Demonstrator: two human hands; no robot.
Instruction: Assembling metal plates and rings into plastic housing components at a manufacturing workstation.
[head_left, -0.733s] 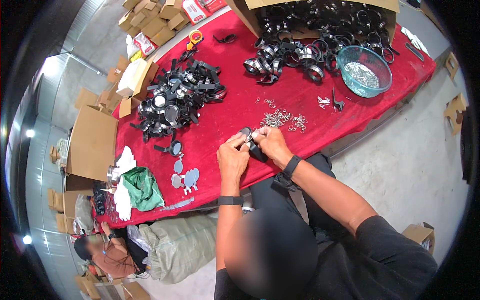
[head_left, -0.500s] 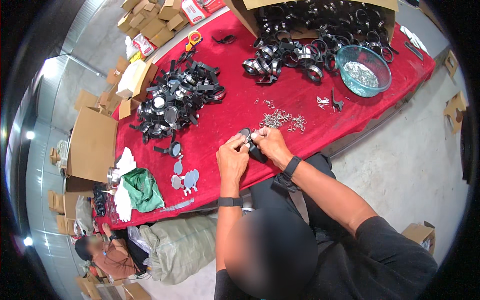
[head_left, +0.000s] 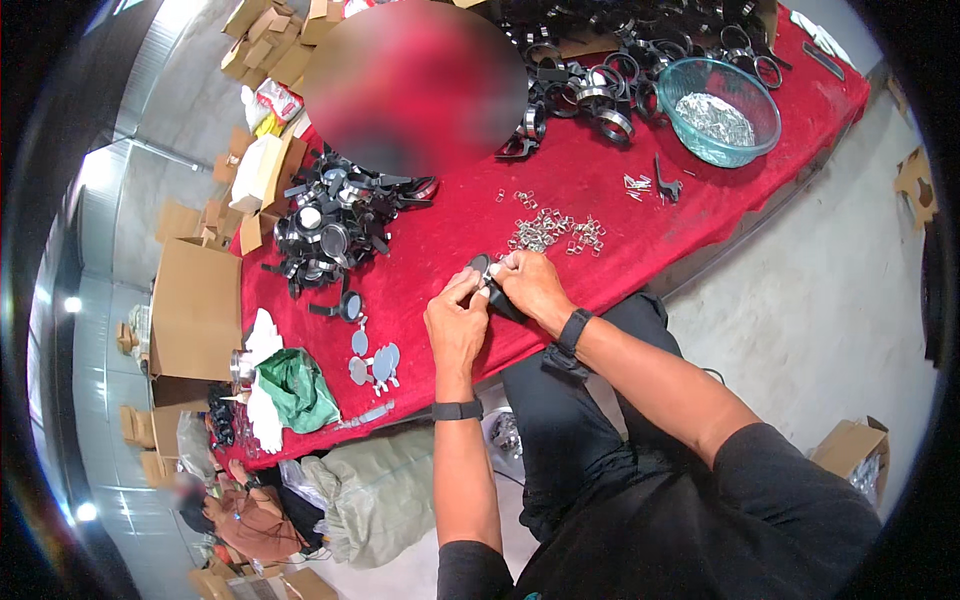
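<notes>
At the table's near edge both hands work on one black-handled round piece, its grey disc end showing between the fingers. My left hand is closed on it from the left, fingertips at the disc. From the right, my right hand pinches at the joint of disc and handle; any small part there is hidden by the fingers. Just beyond lies a pile of small metal clips. Several thin pins and a small black tool lie farther right. Loose grey discs with tabs lie left of my left hand.
On the red cloth, a heap of black-handled round pieces sits left, and more black rings spread at the back. A teal basket holds small metal parts. A green bag lies near left, with a seated person beyond.
The view has shifted slightly, so the table contents sit a little differently in it. Both hands keep their hold on the black-handled piece, with only slight finger movement.
</notes>
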